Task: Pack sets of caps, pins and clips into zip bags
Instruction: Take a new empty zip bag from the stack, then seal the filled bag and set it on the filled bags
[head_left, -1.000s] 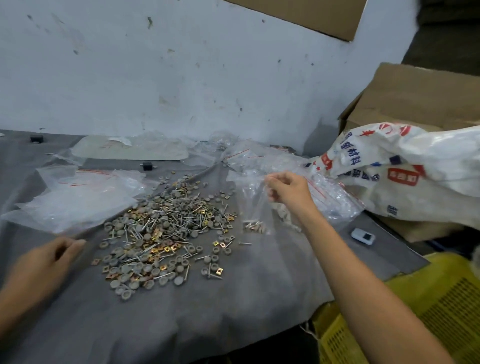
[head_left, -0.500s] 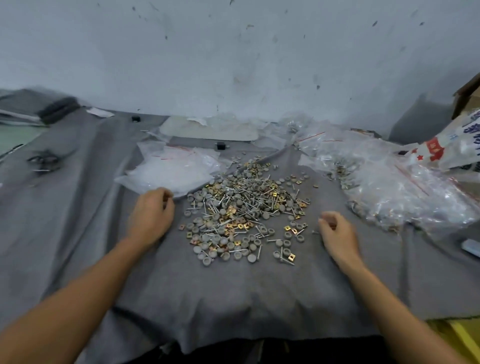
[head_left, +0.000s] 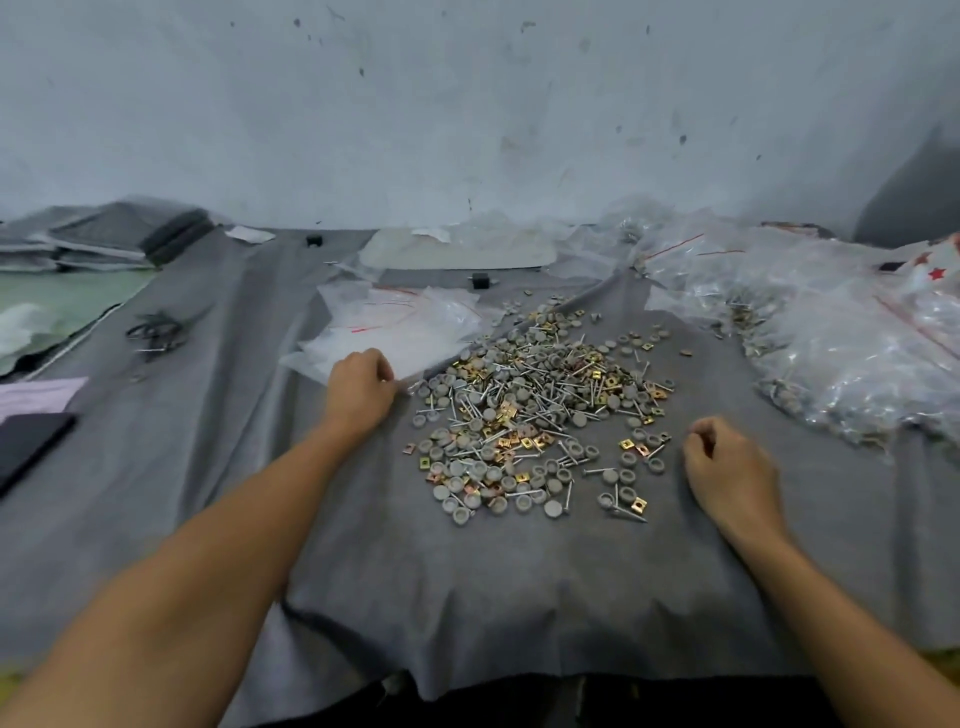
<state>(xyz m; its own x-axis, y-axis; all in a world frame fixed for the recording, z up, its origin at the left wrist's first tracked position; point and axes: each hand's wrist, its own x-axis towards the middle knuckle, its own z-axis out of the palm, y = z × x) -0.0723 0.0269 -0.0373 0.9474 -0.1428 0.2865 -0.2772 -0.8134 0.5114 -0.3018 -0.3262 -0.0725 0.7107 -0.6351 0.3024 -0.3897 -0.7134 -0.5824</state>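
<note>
A loose heap of grey round caps, metal pins and brass square clips (head_left: 540, 410) lies on the grey cloth (head_left: 467, 597) in the middle. A stack of empty zip bags (head_left: 395, 327) sits at the heap's far left. My left hand (head_left: 358, 387) is at the stack's near corner, its curled fingers pinching the edge of a bag. To the right of the heap, my right hand (head_left: 727, 467) rests on the cloth with its fingers curled and nothing in it. Filled zip bags (head_left: 841, 338) are piled at the right.
More clear plastic bags (head_left: 462, 249) lie along the wall at the back. Folded grey cloth (head_left: 104, 234) and a black cable tangle (head_left: 156, 332) sit at the left, a dark flat object (head_left: 31, 441) at the left edge. The cloth's front edge hangs over near me.
One second ago my right hand held a filled bag up at the right pile; it now rests empty on the cloth. My left hand moved forward to the empty bag stack. My view swung left.
</note>
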